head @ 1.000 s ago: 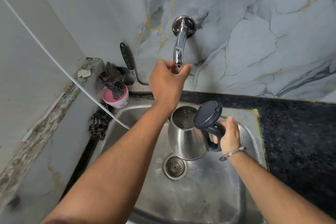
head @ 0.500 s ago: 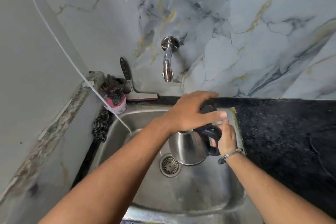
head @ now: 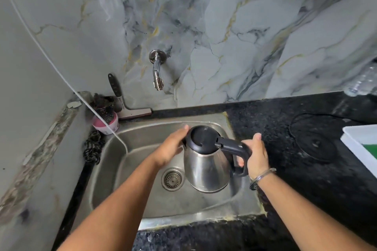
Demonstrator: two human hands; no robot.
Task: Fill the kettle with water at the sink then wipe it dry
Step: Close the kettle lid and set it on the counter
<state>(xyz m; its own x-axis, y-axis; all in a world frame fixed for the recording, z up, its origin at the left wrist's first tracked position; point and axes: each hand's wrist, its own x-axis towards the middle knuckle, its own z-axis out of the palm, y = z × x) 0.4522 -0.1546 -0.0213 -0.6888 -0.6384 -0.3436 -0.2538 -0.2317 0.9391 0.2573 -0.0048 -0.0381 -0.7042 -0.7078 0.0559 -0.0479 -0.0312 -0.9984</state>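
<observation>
You hold the kettle (head: 206, 166) over the sink (head: 142, 199), to the right of the drain, so drips fall into the basin rather than onto the bench (head: 285, 138). Your right hand (head: 256, 156) has its grip wrapped tight around the black handle and carries the weight. Your left hand (head: 172, 149) rests with fingers spread against the lid's edge, likely steadying it. The tap (head: 157, 73) above runs no water.
</observation>
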